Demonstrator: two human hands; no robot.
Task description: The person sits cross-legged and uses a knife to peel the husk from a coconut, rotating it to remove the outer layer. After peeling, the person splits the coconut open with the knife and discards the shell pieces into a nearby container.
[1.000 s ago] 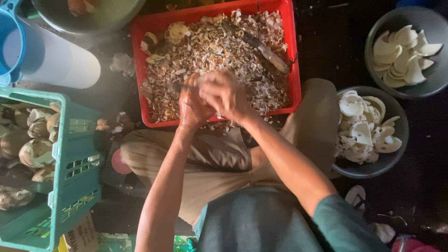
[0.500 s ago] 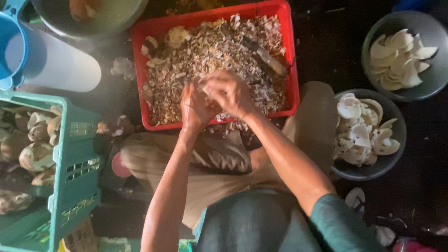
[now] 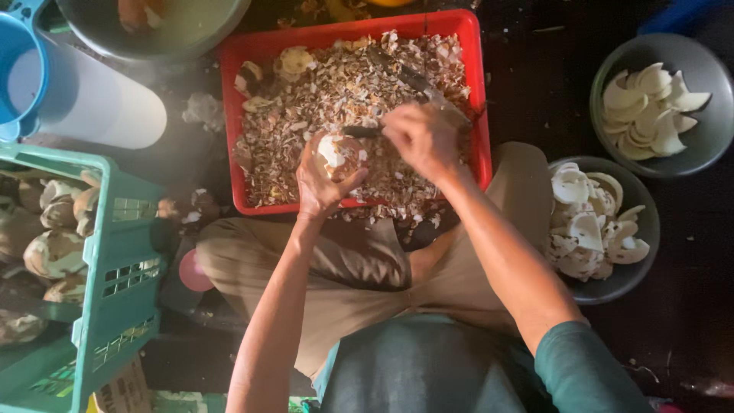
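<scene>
a round, partly peeled coconut piece [image 3: 339, 155] is cupped in the left hand [image 3: 325, 180] over the near edge of the red tray [image 3: 480, 99] of brown shavings, while a dark-handled knife [image 3: 367, 131] is gripped in the right hand [image 3: 424, 138], its tip laid against the piece at 3 o'clock. two grey bowls of white pieces [image 3: 650, 107] [image 3: 592, 229] are set at 3 o'clock of the tray, and a green crate [image 3: 115, 252] of unpeeled pieces at 8 o'clock.
</scene>
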